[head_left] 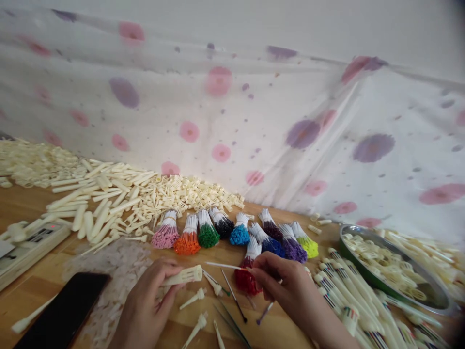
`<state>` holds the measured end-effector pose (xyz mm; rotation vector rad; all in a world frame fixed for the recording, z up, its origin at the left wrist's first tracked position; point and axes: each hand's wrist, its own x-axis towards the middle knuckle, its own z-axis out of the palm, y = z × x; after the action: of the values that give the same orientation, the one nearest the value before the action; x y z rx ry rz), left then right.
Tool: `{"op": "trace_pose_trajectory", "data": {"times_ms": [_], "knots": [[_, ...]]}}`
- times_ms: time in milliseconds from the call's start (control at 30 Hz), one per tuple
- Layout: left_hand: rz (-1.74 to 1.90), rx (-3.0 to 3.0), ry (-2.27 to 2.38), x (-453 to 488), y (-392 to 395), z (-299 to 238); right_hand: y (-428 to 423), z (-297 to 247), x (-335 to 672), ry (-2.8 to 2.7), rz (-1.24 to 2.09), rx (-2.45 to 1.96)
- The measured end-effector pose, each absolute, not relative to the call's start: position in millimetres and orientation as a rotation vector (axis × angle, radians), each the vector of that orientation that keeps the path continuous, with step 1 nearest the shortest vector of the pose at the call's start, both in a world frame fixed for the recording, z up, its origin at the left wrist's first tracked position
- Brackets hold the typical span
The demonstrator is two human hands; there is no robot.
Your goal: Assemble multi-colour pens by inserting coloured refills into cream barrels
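Note:
Between the thumb and fingers of my left hand [143,298] is a cream slotted pen barrel [191,274], its slotted end pointing right. My right hand [285,283] pinches a thin white pen refill [225,265] whose free tip points left, apart from the barrel and close to its end. The fingers hide the refill's other end. Just behind the right fingertips lies a bundle of red-ended refills [244,280]. Below the hands are loose refills [234,296], cream tapered pieces [196,329] and metal tweezers [232,322].
Behind the hands stand several colour-sorted refill bundles [187,240]. Cream pen parts [119,194] are heaped at the back left. A black phone [67,310] and power strip [32,247] lie left. On the right are multicolour pens [348,286] and an oval tray [366,278] of cream parts.

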<state>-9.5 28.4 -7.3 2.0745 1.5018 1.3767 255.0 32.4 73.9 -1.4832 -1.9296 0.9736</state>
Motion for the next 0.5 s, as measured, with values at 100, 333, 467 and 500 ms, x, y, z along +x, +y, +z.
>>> {"op": "trace_pose_trajectory", "data": {"times_ms": [100, 333, 467, 500], "knots": [[1.407, 2.232, 1.53, -11, 31, -8, 28, 78, 255, -2.017, 0.931, -1.48], [1.418, 2.326, 1.463, -6, 27, -5, 29, 67, 246, -2.09, 0.945, -1.433], [1.378, 2.314, 1.466, -4, 27, -4, 29, 64, 242, -2.094, 0.943, -1.4], [1.374, 2.315, 1.458, -4, 28, -4, 29, 65, 242, -2.092, 0.949, -1.394]]}}
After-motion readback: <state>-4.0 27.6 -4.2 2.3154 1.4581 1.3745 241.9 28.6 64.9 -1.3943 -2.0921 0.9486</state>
